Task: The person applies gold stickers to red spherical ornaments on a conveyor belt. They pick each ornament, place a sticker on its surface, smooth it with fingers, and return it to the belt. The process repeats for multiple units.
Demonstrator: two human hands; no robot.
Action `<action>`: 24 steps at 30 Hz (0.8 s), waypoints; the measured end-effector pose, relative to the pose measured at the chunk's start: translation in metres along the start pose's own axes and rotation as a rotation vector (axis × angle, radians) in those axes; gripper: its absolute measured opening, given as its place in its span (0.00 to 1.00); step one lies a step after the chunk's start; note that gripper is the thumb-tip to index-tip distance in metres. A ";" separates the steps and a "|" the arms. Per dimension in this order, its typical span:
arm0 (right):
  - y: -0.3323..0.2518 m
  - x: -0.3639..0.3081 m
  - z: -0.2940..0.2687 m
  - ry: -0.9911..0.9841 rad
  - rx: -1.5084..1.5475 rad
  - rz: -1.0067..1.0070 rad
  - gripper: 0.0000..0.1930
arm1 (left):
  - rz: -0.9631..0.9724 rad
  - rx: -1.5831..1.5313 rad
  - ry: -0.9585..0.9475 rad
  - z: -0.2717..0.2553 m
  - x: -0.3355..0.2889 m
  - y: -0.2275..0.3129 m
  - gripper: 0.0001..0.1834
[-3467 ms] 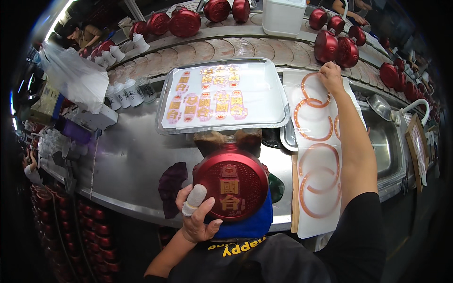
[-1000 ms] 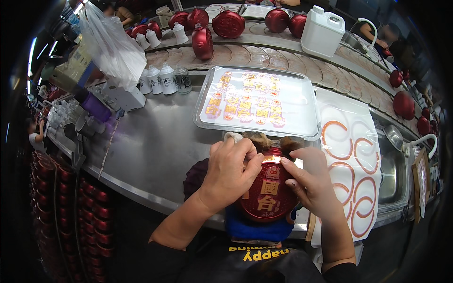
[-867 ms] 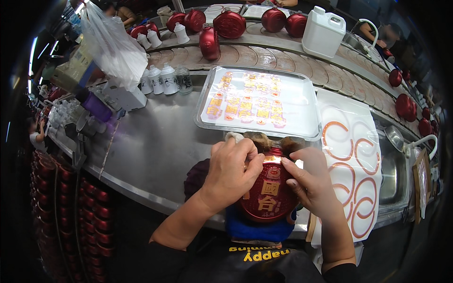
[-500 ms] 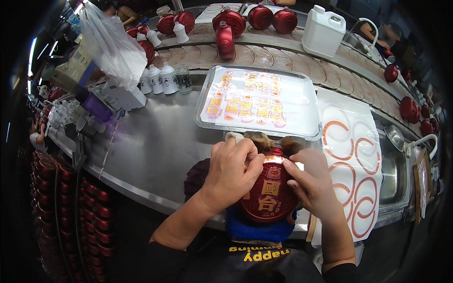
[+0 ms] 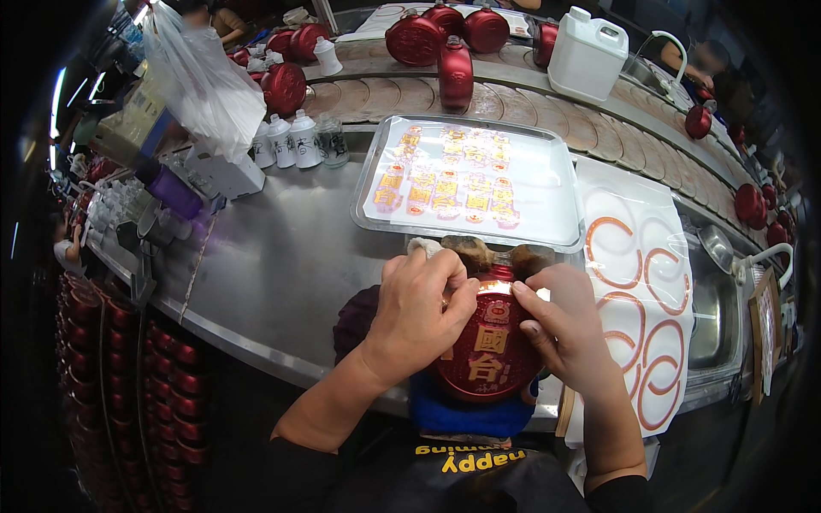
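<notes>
Red round bottle (image 5: pixel 489 359) pinched at its neck between both curled hands (image 5: pixel 494 309).

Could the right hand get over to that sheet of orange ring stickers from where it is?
Probably yes. The sheet of orange ring stickers lies flat just beside the right hand, with nothing between them. But that hand, with the left hand, is holding the red flask, so it would have to let go.

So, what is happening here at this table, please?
A person holds a round red bottle upright over a blue cloth at the edge of a metal table. The left hand and the right hand press a curved strip label near its neck. Behind it lie a metal tray of small stickers and a sheet of curved orange labels. More red bottles ride a conveyor.
</notes>
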State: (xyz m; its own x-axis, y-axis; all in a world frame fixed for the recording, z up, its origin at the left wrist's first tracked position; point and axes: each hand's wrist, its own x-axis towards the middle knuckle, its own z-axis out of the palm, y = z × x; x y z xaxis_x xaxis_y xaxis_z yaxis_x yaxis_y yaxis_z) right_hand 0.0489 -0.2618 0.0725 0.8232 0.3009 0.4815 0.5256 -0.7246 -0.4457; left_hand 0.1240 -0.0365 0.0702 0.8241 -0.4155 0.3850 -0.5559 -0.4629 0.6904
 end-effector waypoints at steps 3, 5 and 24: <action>0.001 -0.001 0.000 0.001 0.000 -0.001 0.24 | 0.007 0.008 0.006 0.000 0.000 -0.001 0.10; 0.002 -0.001 0.000 -0.001 0.001 0.000 0.24 | 0.011 0.014 0.010 0.000 0.000 -0.001 0.10; -0.008 0.012 -0.007 -0.059 -0.064 -0.009 0.24 | -0.186 -0.202 -0.029 -0.012 -0.012 -0.007 0.12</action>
State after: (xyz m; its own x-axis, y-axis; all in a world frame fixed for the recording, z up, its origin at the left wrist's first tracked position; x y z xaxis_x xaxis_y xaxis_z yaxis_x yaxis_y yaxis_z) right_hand 0.0530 -0.2566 0.0866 0.8306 0.3423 0.4392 0.5199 -0.7592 -0.3915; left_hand 0.1193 -0.0188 0.0678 0.9048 -0.3615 0.2249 -0.3603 -0.3687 0.8569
